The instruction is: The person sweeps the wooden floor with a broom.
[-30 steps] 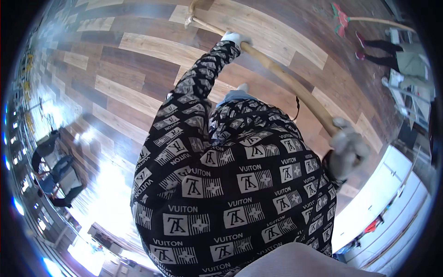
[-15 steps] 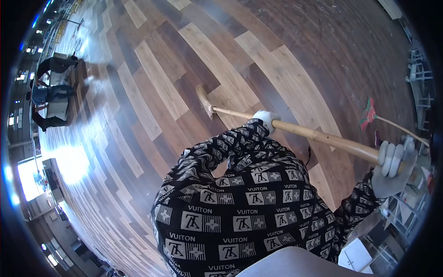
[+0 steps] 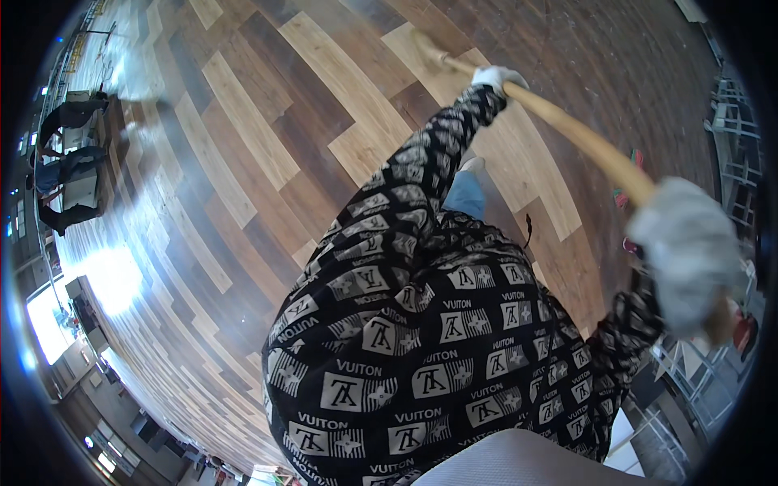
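I hold a long-handled broom (image 3: 583,138) across my front, its pale bamboo handle running from near right to far middle. My left hand (image 3: 498,78), in a white glove, is wrapped round the handle close to the broom head (image 3: 427,50), with the arm stretched out. The broom head is blurred over the wood-plank floor (image 3: 259,154); whether it touches cannot be told. My right hand (image 3: 687,251), also gloved and smeared by motion, grips the upper end of the handle, larger and closer to the camera.
Behind the handle shows part of a red and green broom head (image 3: 621,198). White metal racks (image 3: 733,121) line the right edge. Several people (image 3: 77,113) bend by boxes at the far left. My shoe (image 3: 473,164) stands on the planks ahead.
The broom head has swung forward and to the right. My left arm has reached out further with it. My right hand has come up nearer the camera, and my foot now shows.
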Demonstrator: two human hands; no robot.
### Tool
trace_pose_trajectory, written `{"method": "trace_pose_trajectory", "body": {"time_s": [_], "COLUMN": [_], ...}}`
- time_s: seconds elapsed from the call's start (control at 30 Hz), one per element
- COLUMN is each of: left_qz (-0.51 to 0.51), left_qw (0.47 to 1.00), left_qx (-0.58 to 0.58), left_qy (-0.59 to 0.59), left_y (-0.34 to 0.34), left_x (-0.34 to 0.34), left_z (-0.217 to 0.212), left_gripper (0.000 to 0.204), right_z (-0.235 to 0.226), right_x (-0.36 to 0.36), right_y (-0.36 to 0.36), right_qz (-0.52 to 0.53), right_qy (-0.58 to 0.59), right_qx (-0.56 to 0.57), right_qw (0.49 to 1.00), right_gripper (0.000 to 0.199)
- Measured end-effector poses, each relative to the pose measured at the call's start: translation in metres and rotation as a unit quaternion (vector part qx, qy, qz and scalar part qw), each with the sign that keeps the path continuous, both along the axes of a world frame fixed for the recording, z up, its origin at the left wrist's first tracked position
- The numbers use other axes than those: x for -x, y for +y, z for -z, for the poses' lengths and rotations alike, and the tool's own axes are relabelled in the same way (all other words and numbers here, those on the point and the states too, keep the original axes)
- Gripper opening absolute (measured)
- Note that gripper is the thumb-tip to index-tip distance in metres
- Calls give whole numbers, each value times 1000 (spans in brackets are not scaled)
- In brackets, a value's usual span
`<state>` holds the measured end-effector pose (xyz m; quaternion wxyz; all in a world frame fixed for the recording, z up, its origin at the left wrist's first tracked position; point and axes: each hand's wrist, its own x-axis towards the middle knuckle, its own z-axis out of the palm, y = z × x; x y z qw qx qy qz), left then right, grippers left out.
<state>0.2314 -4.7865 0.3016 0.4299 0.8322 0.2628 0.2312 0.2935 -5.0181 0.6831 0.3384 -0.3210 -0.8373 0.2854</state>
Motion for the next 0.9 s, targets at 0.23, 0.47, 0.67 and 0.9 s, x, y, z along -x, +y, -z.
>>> {"method": "trace_pose_trajectory", "body": {"time_s": [0.23,0.47,0.67,0.9], "left_qz": [3,-31,-86,48], "left_qw": [996,974,966,973], "left_qx": [-86,74,64,-11], "left_qy": [-33,213,235,224], "left_y": [-12,-77,-31,84], "left_x": [32,92,145,-11], "left_z": [-68,-45,66,-26], "left_gripper": [32,28,23,22], "right_z": [-52,41,130,35], "right_x": [-51,-157,-89,-141], "right_y": [-47,32,104,137], "right_qz": [267,-108,114,119], "right_qy": [-251,401,522,427], "right_qx": [72,204,128,35], "right_qw": [928,886,836,896], "right_gripper": [4,15,26,20]}}
